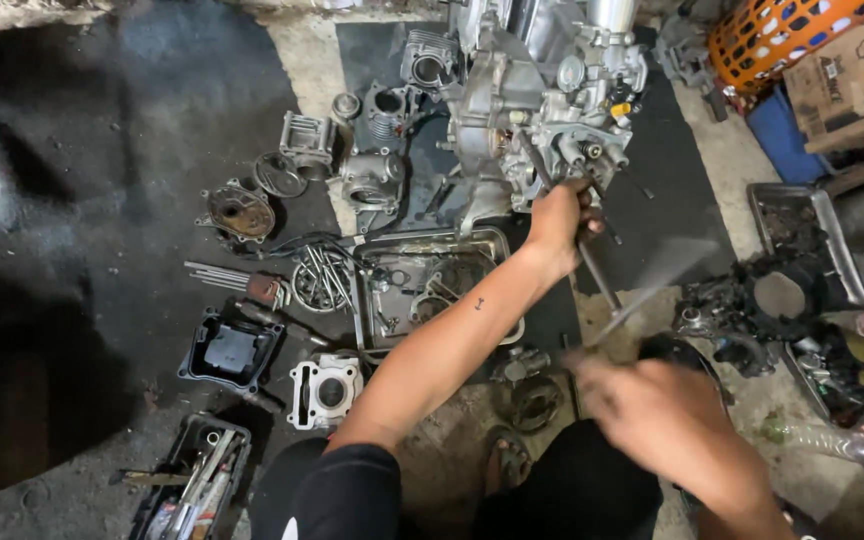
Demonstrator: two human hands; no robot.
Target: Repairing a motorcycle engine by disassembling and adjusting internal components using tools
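A left hand (559, 222), centre of the frame, is clenched around a long metal rod (572, 235) against a grey engine block (537, 105) at upper centre. The blurred right hand (657, 415), lower right, grasps a thin tool (652, 290). A metal parts tray (497, 240) lies between them.

One camera on the person's head is looking down, close up, at the floor (102, 200) and engine (537, 110) in front.
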